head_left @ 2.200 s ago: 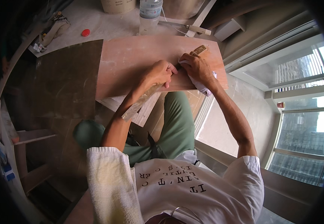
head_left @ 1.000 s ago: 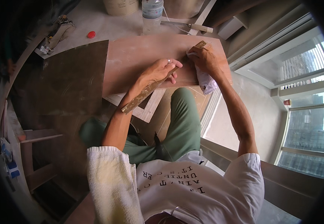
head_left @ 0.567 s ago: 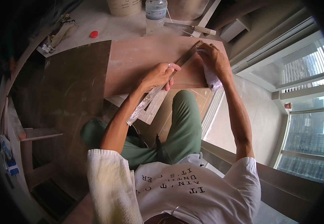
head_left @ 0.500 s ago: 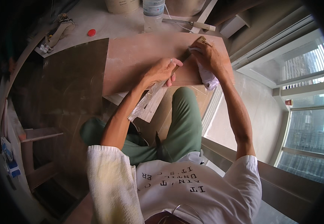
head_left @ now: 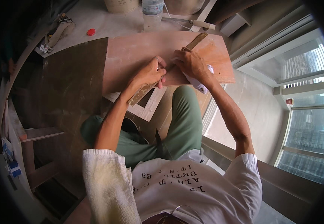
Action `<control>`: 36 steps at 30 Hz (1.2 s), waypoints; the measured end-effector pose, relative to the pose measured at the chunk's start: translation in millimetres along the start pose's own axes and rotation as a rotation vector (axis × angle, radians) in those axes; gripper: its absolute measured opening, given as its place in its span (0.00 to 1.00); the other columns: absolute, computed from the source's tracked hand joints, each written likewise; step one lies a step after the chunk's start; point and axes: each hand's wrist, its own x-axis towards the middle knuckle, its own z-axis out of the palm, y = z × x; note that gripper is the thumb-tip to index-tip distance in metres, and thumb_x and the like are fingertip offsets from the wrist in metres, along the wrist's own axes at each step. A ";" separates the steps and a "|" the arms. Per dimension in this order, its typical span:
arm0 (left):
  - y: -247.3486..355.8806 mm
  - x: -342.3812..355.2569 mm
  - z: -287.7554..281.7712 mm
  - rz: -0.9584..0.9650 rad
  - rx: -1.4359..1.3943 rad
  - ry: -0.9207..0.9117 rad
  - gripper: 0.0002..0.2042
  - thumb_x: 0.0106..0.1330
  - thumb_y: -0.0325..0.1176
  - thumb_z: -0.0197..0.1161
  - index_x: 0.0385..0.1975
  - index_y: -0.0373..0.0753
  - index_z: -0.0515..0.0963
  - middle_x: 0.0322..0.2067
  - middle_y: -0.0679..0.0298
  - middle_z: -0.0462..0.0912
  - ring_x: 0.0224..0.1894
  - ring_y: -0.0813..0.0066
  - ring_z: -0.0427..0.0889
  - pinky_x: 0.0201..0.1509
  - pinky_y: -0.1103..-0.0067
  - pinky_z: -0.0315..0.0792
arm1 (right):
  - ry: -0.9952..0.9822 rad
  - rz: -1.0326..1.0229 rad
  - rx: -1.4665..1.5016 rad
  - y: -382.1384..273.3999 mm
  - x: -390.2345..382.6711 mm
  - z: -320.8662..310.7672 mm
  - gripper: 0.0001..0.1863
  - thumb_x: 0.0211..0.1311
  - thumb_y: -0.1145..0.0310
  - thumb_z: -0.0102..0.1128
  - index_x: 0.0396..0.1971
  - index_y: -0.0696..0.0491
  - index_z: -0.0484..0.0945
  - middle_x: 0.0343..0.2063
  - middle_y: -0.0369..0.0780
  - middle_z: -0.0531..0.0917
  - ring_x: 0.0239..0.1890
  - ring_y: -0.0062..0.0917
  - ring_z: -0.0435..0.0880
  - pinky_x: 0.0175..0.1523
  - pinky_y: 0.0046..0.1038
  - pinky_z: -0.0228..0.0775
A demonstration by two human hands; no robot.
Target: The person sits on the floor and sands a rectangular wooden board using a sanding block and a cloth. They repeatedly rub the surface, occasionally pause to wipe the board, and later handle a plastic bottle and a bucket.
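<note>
My left hand (head_left: 152,74) is closed around the lower part of a long, stained, brownish flat strip (head_left: 196,40), whose end lies along my left forearm. My right hand (head_left: 191,63) is closed on a crumpled white cloth (head_left: 203,85), gripped around the strip farther up, with the strip's tip sticking out beyond my fingers. Both hands are over a pinkish wooden board (head_left: 124,50). A dark board (head_left: 72,74) lies to its left.
Behind are a plastic bottle (head_left: 152,9), a bucket (head_left: 119,4), a long tool with a pale handle (head_left: 205,25), a red cap (head_left: 91,32) and a clutter of tools (head_left: 57,33). A wooden shelf frame (head_left: 42,132) stands left; a window (head_left: 300,142) is right.
My right hand has slid down the strip toward me and left, uncovering more of its upper end. My left hand has moved slightly left, still holding the strip.
</note>
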 end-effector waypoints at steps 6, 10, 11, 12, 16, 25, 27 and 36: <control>1.6 -1.6 2.3 0.005 0.018 0.006 0.11 0.76 0.27 0.54 0.52 0.31 0.66 0.25 0.60 0.80 0.18 0.75 0.78 0.25 0.75 0.73 | 0.088 0.010 -0.028 53.0 17.7 -22.5 0.08 0.67 0.66 0.63 0.43 0.50 0.84 0.39 0.46 0.87 0.46 0.43 0.87 0.49 0.42 0.77; 2.0 -1.0 5.8 -0.017 0.033 0.024 0.10 0.76 0.27 0.53 0.52 0.31 0.67 0.25 0.59 0.80 0.18 0.74 0.79 0.25 0.74 0.73 | 0.017 -0.021 0.015 15.5 6.5 -3.9 0.09 0.66 0.66 0.64 0.43 0.50 0.84 0.38 0.45 0.87 0.44 0.44 0.86 0.50 0.42 0.77; 0.5 -1.1 2.5 -0.033 0.033 0.035 0.10 0.76 0.27 0.53 0.52 0.32 0.67 0.25 0.59 0.80 0.18 0.74 0.79 0.25 0.74 0.73 | -0.008 -0.072 -0.041 -14.2 0.7 -4.8 0.09 0.66 0.66 0.64 0.44 0.50 0.84 0.37 0.46 0.86 0.44 0.45 0.86 0.51 0.43 0.76; -2.4 1.0 1.7 -0.016 0.054 0.025 0.10 0.77 0.28 0.53 0.53 0.33 0.68 0.25 0.60 0.80 0.18 0.74 0.80 0.25 0.74 0.73 | -0.038 -0.069 0.012 -8.0 3.4 -4.9 0.10 0.66 0.65 0.64 0.44 0.50 0.85 0.38 0.46 0.86 0.44 0.44 0.86 0.52 0.42 0.76; 12.2 -2.5 9.8 -0.011 0.080 0.009 0.08 0.79 0.33 0.53 0.50 0.37 0.71 0.25 0.61 0.79 0.17 0.78 0.77 0.24 0.76 0.73 | 0.050 0.053 0.182 73.7 13.9 -12.9 0.13 0.65 0.64 0.66 0.47 0.52 0.85 0.38 0.47 0.86 0.42 0.41 0.87 0.52 0.37 0.76; 10.9 1.1 -11.4 0.479 0.935 0.257 0.07 0.77 0.35 0.55 0.46 0.39 0.73 0.21 0.56 0.79 0.26 0.52 0.82 0.35 0.60 0.73 | 0.093 0.384 1.572 56.0 -13.1 -63.6 0.21 0.76 0.60 0.61 0.62 0.54 0.77 0.49 0.34 0.85 0.48 0.20 0.84 0.56 0.24 0.78; 11.8 1.3 -15.9 0.492 0.965 0.243 0.07 0.77 0.35 0.56 0.46 0.39 0.73 0.24 0.55 0.81 0.31 0.48 0.83 0.39 0.58 0.73 | 0.127 0.358 1.571 69.3 -15.7 -62.1 0.20 0.77 0.62 0.60 0.62 0.55 0.77 0.51 0.35 0.84 0.51 0.21 0.83 0.57 0.25 0.77; 10.6 12.0 -30.4 0.405 0.945 0.118 0.12 0.75 0.37 0.59 0.52 0.41 0.78 0.38 0.52 0.87 0.46 0.52 0.86 0.51 0.61 0.75 | 0.277 0.508 1.716 103.9 -32.9 -45.3 0.20 0.79 0.57 0.55 0.58 0.57 0.76 0.49 0.40 0.83 0.50 0.28 0.84 0.57 0.34 0.79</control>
